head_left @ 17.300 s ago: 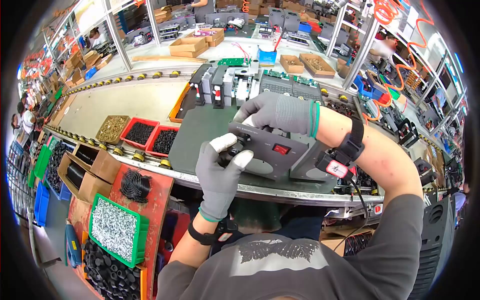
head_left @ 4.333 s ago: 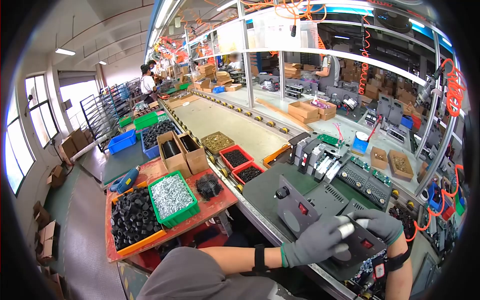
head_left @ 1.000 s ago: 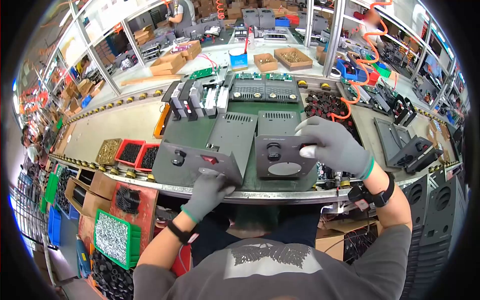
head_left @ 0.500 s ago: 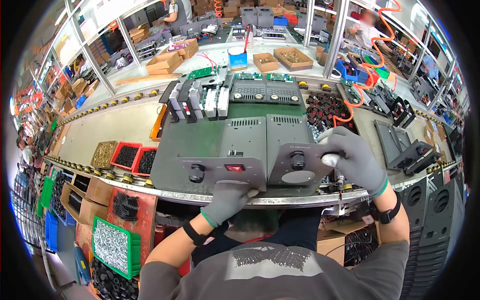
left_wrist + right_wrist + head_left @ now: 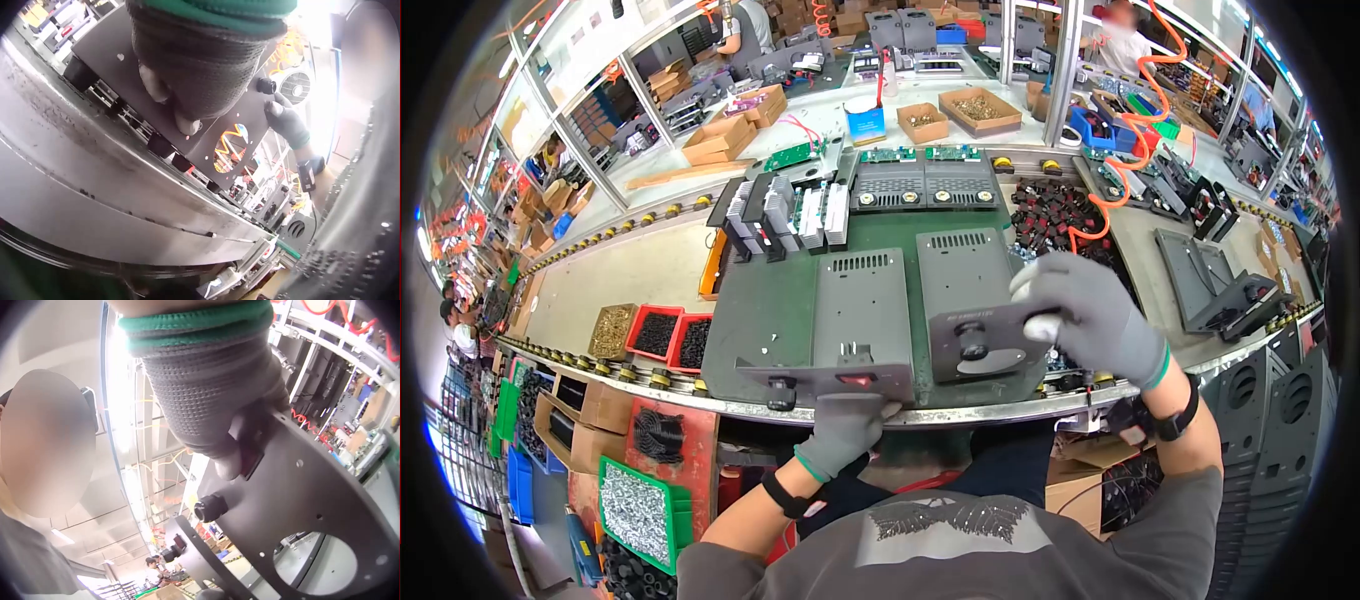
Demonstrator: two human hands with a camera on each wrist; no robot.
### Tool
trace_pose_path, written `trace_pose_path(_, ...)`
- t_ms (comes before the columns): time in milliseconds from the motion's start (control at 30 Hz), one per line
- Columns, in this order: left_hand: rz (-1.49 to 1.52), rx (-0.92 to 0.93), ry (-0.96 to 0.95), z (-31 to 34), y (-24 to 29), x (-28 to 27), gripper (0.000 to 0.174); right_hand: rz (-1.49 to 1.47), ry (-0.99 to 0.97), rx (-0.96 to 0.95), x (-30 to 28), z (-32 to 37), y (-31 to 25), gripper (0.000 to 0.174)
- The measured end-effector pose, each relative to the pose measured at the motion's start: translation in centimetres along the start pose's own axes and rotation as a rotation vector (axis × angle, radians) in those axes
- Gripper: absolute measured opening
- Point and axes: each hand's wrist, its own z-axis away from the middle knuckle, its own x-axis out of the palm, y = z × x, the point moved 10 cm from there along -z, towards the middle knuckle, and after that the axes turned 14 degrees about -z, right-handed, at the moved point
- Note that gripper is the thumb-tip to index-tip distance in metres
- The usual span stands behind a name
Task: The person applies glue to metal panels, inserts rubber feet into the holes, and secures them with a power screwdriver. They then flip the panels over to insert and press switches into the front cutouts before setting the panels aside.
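Two L-shaped dark grey metal cases stand side by side on the green mat [image 5: 775, 300], front panels towards me. The left case [image 5: 863, 300] has a black cable gland [image 5: 782, 393] and a red rocker switch [image 5: 858, 380] on its panel. My gloved left hand [image 5: 842, 435] grips this panel low at the front, by the bench edge; its fingertips show against the metal in the left wrist view. My gloved right hand [image 5: 1090, 315] pinches the upper right corner of the right case [image 5: 965, 275], thumb in front by its switch. That panel has a gland [image 5: 211, 507] and a round cutout.
Heatsink boards [image 5: 785, 215] and slotted plates [image 5: 925, 185] stand behind the cases. Red bins [image 5: 655, 332] of black parts lie left. A tray of red switches [image 5: 1055, 220] and a coiled orange hose [image 5: 1112, 190] are at right. The metal bench edge [image 5: 990, 410] runs in front.
Over the last half second the two cases, nearly touching before, have come apart. The left panel has dropped lower with my left hand. My right hand keeps its hold on the right case.
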Motion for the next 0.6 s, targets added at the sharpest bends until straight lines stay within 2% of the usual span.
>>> trace_pose_path(200,0.049,0.007,-0.025,-1.6,-1.1,0.2,0.022,-0.028,-0.007,-0.007,0.1,-0.1,1.0,0.031)
trace_pose_path(300,-0.005,0.004,-0.111,-1.3,-1.1,0.7,0.021,-0.060,0.035,0.109,0.0,0.6,1.4,0.036)
trace_pose_path(367,0.000,-0.020,-0.157,-0.9,-1.5,1.4,0.019,-0.091,0.159,0.146,-1.2,1.4,1.1,0.051)
trace_pose_path(400,-0.002,-0.008,-0.161,-0.7,-1.0,1.1,0.019,-0.091,0.170,0.152,-1.6,2.0,1.2,0.051)
trace_pose_path(433,0.017,-0.065,0.020,-0.3,-0.8,-1.2,0.018,-0.203,0.277,0.198,-3.1,3.4,2.2,0.051)
trace_pose_path(467,0.047,-0.118,0.198,0.6,-0.6,-3.3,0.021,-0.311,0.388,0.250,-4.7,5.3,3.3,0.051)
trace_pose_path(500,0.079,-0.076,0.247,1.4,0.0,-4.0,0.027,-0.362,0.461,0.354,-5.9,7.9,5.8,0.053)
trace_pose_path(533,0.062,-0.114,0.220,2.5,-0.2,-3.8,0.026,-0.271,0.533,0.437,-6.6,10.5,8.4,0.053)
trace_pose_path(567,0.089,-0.108,0.167,2.9,0.0,-3.3,0.024,-0.064,0.520,0.598,-7.0,13.1,10.7,0.051)
trace_pose_path(600,0.117,-0.104,0.115,3.2,0.3,-2.7,0.022,0.084,0.429,0.848,-6.5,16.5,14.2,0.047)
